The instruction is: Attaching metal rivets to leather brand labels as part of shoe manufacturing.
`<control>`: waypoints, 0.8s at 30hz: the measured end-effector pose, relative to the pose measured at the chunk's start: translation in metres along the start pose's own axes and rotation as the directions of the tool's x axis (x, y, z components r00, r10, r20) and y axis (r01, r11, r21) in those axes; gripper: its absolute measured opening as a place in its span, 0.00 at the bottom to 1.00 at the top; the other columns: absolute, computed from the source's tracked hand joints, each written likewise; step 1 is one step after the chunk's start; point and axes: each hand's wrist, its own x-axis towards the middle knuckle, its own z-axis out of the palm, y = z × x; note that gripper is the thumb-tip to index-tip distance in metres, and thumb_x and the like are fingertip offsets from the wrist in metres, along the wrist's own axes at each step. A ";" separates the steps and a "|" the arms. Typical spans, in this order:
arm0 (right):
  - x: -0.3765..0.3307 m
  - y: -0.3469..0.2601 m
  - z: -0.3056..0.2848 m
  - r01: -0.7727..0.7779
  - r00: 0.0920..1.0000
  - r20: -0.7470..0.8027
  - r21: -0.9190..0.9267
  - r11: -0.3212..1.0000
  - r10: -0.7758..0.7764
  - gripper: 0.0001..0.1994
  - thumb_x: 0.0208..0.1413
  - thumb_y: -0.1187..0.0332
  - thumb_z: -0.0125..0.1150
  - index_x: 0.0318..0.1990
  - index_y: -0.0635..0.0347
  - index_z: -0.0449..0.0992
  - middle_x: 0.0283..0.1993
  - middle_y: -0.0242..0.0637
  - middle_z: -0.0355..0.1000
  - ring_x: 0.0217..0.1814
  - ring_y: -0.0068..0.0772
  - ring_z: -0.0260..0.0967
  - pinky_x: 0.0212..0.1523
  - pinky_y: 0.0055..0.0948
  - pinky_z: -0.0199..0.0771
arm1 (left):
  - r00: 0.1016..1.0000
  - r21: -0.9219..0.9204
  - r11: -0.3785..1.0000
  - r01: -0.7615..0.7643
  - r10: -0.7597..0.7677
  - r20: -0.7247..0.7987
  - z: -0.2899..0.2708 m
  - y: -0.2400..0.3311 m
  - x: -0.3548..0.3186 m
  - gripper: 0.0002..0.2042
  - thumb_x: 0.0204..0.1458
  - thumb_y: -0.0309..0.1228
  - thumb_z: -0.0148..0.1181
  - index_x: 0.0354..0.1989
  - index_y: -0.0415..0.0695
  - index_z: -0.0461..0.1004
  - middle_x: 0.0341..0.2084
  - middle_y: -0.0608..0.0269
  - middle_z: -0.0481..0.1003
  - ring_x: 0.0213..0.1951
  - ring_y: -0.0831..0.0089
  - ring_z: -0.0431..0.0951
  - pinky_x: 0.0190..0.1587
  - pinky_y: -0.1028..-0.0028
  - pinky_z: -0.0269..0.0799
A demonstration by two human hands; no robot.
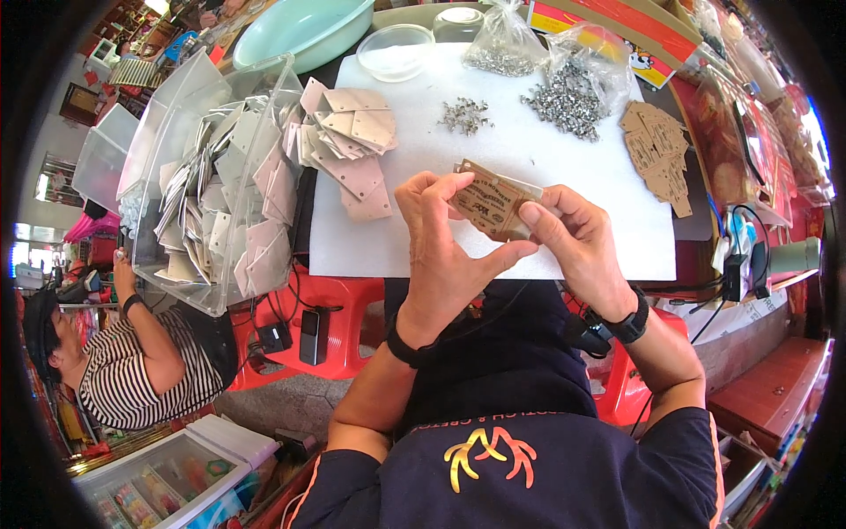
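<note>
Head view, entries logged left to right. Beyond the bench's left side: a person in a striped top, one forearm raised. At the left edge: a clear plastic bin holding many pale cards. Far left corner of the white-topped bench: a loose pile of the same kind, overlapping, small holes visible, just beside the bin. Far edge: a clear round tub.

Near edge, about mid-length: left hand raised, fingertips at the left end of a brown card, thumb stretched below it toward the right; firmness of this hold and thumb contact cannot be told. Card is up off the bench, between the hands. Long axis runs roughly left to right, right end slightly nearer the wearer. Single or layered: cannot tell. Right hand is clamped on the right end, thumb on the printed face, and has the surer grip.

Farther back: a small heap of metal bits, then a larger heap spilling from a clear bag. Right edge: overlapping brown cards.

Writing: dark lettering and small emblems on the held card; similar dark print on the right-edge cards, too small to read reliably.
</note>
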 end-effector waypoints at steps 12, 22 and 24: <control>0.005 0.008 0.000 -0.103 0.994 -0.033 0.124 0.987 0.107 0.14 0.65 0.62 0.53 0.39 0.66 0.74 0.32 0.34 0.74 0.33 0.22 0.74 0.33 0.20 0.77 | 0.934 -0.646 0.682 0.343 -0.319 0.160 0.011 -0.001 -0.007 0.13 0.66 0.34 0.45 0.50 0.37 0.66 0.40 0.60 0.75 0.38 0.78 0.74 0.41 0.77 0.71; 0.009 -0.022 -0.020 -0.073 0.973 0.148 -0.539 0.839 0.180 0.17 0.65 0.58 0.52 0.42 0.66 0.75 0.32 0.33 0.75 0.30 0.20 0.70 0.33 0.22 0.72 | 0.932 -0.635 0.684 0.360 -0.238 0.272 0.000 0.000 -0.002 0.12 0.65 0.29 0.43 0.53 0.37 0.64 0.39 0.60 0.74 0.36 0.79 0.73 0.38 0.77 0.72; 0.014 -0.024 -0.025 0.001 0.987 0.131 -0.564 0.826 0.088 0.16 0.64 0.59 0.54 0.43 0.66 0.75 0.31 0.32 0.75 0.29 0.20 0.69 0.32 0.23 0.71 | 0.917 -0.594 0.705 0.388 -0.230 0.326 -0.003 0.000 -0.001 0.10 0.64 0.28 0.44 0.49 0.36 0.64 0.35 0.61 0.73 0.33 0.80 0.73 0.34 0.77 0.71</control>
